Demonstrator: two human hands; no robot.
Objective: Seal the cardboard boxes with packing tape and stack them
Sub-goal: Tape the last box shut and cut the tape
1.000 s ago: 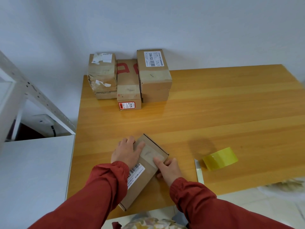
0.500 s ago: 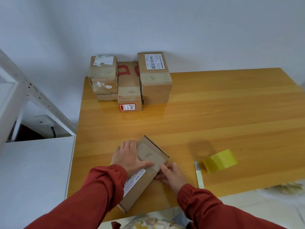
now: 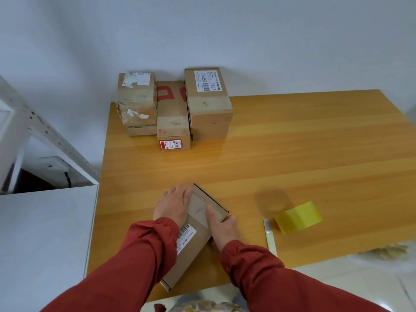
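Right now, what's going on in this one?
A person in red sleeves is working on a small cardboard box at the near edge of the table. The left hand lies flat on its top. The right hand holds its right side, thumb pressing the taped patch. The yellow tape roll sits apart to the right, untouched. Other boxes stand grouped at the far left, by the wall.

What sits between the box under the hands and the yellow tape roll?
In the head view, a narrow pale strip lies on the table between the box and the tape roll, close beside the roll.
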